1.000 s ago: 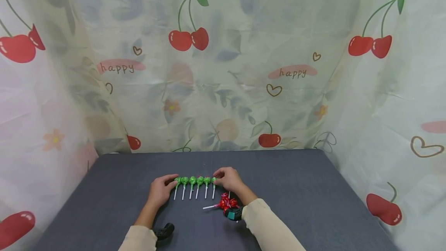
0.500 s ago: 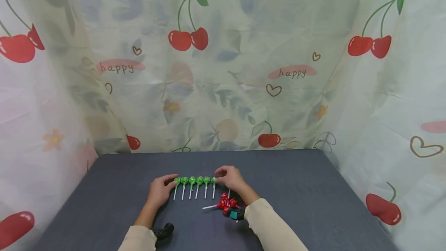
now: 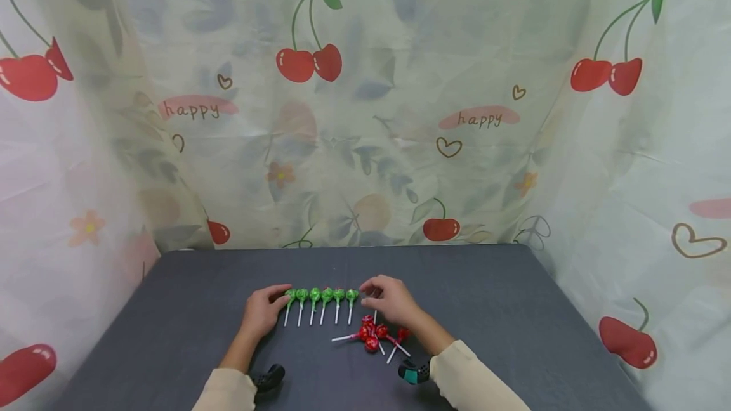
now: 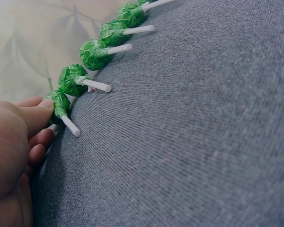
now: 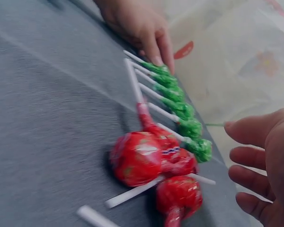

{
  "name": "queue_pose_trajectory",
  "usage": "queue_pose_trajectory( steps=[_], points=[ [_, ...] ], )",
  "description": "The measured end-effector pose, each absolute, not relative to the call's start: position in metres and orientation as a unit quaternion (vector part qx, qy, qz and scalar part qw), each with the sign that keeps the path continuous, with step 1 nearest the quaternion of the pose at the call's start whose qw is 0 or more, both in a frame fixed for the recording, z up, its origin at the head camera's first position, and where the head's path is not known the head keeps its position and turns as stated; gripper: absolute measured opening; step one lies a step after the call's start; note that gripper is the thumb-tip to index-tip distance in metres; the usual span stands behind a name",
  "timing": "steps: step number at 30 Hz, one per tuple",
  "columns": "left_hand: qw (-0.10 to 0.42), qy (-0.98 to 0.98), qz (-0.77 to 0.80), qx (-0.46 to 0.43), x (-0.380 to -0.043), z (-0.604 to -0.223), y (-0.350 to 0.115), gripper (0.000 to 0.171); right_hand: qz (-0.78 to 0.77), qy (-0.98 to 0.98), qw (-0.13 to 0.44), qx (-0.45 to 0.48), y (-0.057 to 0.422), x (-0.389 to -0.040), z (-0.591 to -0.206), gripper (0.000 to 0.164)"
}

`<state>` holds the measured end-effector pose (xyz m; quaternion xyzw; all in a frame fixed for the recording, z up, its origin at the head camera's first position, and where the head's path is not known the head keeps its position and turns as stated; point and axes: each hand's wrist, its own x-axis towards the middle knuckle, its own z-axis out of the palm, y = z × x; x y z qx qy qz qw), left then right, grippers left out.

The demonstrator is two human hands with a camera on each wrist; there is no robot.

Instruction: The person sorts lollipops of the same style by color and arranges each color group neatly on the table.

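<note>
A row of several green-wrapped lollipops [image 3: 315, 295] lies side by side on the table, white sticks toward me. At its left end my left hand [image 3: 264, 313] pinches the head of the outermost green lollipop [image 4: 60, 104] between thumb and forefinger. My right hand [image 3: 393, 300] is just beyond the right end, apart from the last green lollipop [image 3: 351, 295]. Its fingers [image 5: 248, 158] are relaxed, with nothing between them. Nearer me, below the right hand, sits a loose pile of several red-wrapped lollipops [image 3: 371, 343], their sticks pointing various ways.
The dark grey cloth-covered table [image 3: 485, 309] stretches around the lollipops. A patterned curtain [image 3: 365, 113] with printed cherries stands behind it and on both sides. Black bands [image 3: 414, 373] are worn on both wrists.
My right hand has let go of the rightmost green lollipop and moved right, uncovering more of the red pile. The left hand stays in place on its lollipop.
</note>
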<state>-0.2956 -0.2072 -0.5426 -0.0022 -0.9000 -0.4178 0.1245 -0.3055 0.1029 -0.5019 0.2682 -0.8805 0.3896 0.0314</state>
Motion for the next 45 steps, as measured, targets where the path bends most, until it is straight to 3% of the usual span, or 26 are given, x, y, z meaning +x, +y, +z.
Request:
queue_pose_trajectory(
  steps=[15,28,45],
  points=[
    [0.125,-0.899,-0.42,-0.002,-0.295,-0.543,-0.207,0.027,0.268,-0.905,0.045,0.328,0.111,-0.284,-0.509,0.015],
    [0.12,-0.901,-0.417,0.0,-0.296,-0.543,-0.208,0.028,0.264,-0.897,-0.006,0.354,0.114,-0.286,-0.508,0.01],
    [0.121,-0.9,-0.418,-0.002,-0.295,-0.542,-0.206,0.028,0.271,-0.896,-0.068,0.345,0.121,-0.281,-0.504,0.016]
  ],
)
